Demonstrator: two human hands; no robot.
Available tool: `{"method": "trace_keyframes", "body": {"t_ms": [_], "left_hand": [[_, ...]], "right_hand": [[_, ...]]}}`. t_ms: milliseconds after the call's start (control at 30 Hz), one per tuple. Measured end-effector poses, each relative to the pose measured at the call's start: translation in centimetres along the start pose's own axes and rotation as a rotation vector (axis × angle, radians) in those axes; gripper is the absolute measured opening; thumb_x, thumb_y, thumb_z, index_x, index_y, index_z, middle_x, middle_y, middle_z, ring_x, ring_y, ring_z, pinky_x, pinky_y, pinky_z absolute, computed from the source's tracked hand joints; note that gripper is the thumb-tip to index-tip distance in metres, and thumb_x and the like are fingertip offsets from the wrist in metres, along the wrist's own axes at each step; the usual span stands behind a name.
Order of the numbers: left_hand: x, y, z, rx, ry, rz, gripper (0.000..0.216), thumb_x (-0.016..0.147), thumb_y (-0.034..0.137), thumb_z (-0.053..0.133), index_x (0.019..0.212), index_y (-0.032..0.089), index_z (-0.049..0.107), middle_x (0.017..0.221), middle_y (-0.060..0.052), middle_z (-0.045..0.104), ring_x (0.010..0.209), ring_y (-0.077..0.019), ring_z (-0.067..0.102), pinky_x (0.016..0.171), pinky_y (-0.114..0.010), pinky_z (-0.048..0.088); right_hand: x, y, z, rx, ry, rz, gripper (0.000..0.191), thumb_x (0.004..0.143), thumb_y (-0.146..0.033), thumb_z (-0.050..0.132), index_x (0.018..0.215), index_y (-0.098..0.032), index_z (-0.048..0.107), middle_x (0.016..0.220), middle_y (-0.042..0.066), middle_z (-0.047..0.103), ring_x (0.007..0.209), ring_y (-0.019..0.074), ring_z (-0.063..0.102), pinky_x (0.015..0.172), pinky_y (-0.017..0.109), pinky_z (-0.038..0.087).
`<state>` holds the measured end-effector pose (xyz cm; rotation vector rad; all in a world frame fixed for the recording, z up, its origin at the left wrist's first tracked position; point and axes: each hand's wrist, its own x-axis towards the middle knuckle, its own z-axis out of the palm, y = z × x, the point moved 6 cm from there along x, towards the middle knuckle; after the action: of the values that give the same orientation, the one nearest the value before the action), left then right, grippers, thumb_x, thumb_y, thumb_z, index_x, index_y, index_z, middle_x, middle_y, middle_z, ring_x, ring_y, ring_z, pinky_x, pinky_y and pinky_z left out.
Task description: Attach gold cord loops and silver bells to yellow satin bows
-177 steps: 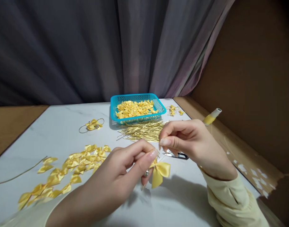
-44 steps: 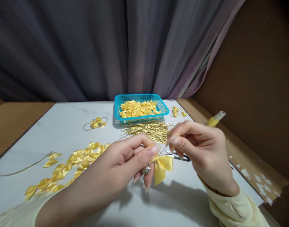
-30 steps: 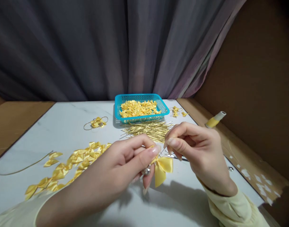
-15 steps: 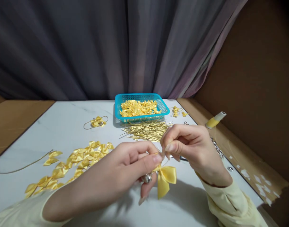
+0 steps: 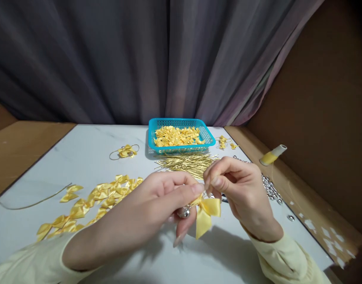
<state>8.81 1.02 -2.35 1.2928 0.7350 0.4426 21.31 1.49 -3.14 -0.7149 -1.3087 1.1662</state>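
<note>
My left hand (image 5: 169, 201) is closed, pinching a yellow satin bow (image 5: 207, 215) at its knot between thumb and forefinger. The bow's loops and tails hang out to the right of the fingertips. A round silver bell (image 5: 185, 212) sits against the fingers just left of the bow. Close beside those fingertips, my right hand (image 5: 240, 193) has thumb and forefinger pressed together on a thin thread above the bow. Most of the thread is hidden by the fingers. Both hands are raised a little over the white table (image 5: 181, 264).
A blue basket (image 5: 212, 142) holds yellow bows, with gold wire ties (image 5: 186, 162) before it. Loose bows (image 5: 106, 193) lie left. Silver bells (image 5: 271, 187) and a thread spool (image 5: 272, 155) are right. Finished-looking bow loops (image 5: 126, 151) lie farther back. A grey curtain (image 5: 139, 59) hangs behind.
The camera view has shifted slightly, revealing more silver bells at the right. My hands keep their pinches close together, and the bow has tilted and lifted slightly.
</note>
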Motion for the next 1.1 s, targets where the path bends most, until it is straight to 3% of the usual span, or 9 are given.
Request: {"method": "trace_keyframes", "body": {"t_ms": [533,867,1100], "left_hand": [[0.2,-0.1,-1.0,0.081,0.085,0.017,0.029,0.09,0.038,0.053,0.069,0.017,0.054,0.045,0.008,0.047,0.043,-0.0052,0.038,0.047,-0.014,0.033],[0.1,-0.4,-1.2,0.13,0.091,-0.017,0.026,0.09,0.038,0.053,0.076,0.018,0.061,0.047,0.009,0.043,0.042,-0.0049,0.032,0.044,-0.015,0.027],[0.3,-0.5,-0.8,0.029,0.041,-0.063,0.023,0.09,0.034,0.053,0.076,0.018,0.06,0.048,0.009,0.037,0.044,-0.0064,0.025,0.046,-0.018,0.022]], "right_hand": [[0.0,0.0,-0.2,-0.083,0.016,0.04,0.013,0.078,-0.026,0.073,0.069,-0.019,0.067,0.061,0.0,0.063,0.05,0.0099,0.052,0.044,0.022,0.04],[0.3,0.2,-0.1,-0.07,-0.007,0.09,0.015,0.077,-0.027,0.073,0.067,-0.018,0.065,0.056,-0.003,0.059,0.046,0.0077,0.048,0.042,0.019,0.038],[0.1,-0.3,-0.4,-0.151,0.002,0.064,0.015,0.078,-0.026,0.072,0.068,-0.018,0.065,0.055,-0.001,0.058,0.045,0.0082,0.049,0.04,0.019,0.039]]}}
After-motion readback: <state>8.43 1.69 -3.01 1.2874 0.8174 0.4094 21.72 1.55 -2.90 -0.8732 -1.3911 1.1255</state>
